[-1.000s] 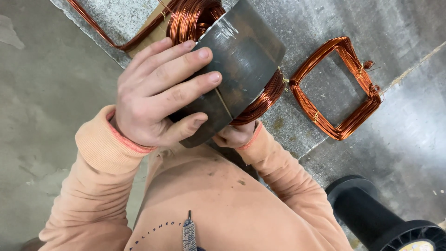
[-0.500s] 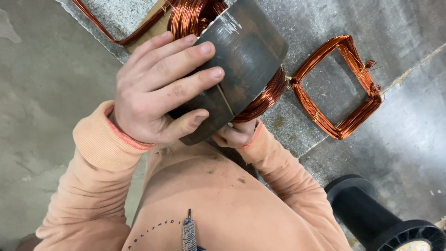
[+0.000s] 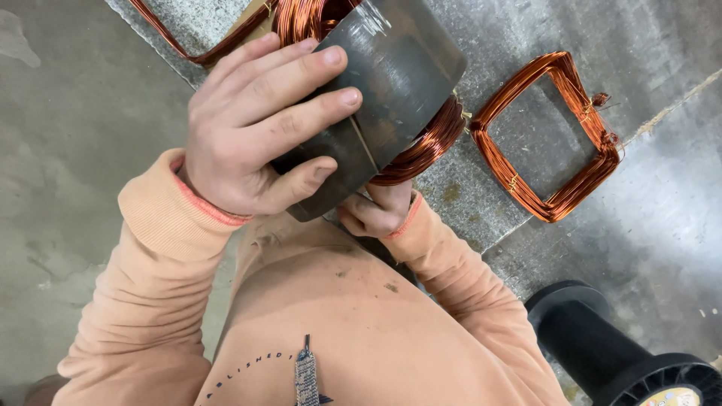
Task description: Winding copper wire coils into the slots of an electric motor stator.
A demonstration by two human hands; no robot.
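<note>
Dark metal cylinder (image 3: 391, 98) is clamped under left hand (image 3: 248, 128), fingers spread over it; right hand (image 3: 380, 210) is curled beneath, hold likely. Copper winding (image 3: 429, 143) could snag or kink if the cylinder slips toward the floor (image 3: 75, 150).

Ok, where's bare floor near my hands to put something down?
Bare concrete lies left of the left hand and sleeve, and right of the square copper coil, above the black spool. Around the metal cylinder and its windings it's crowded.

Wire coil (image 3: 547, 135) right of metal cylinder (image 3: 391, 90)
</note>
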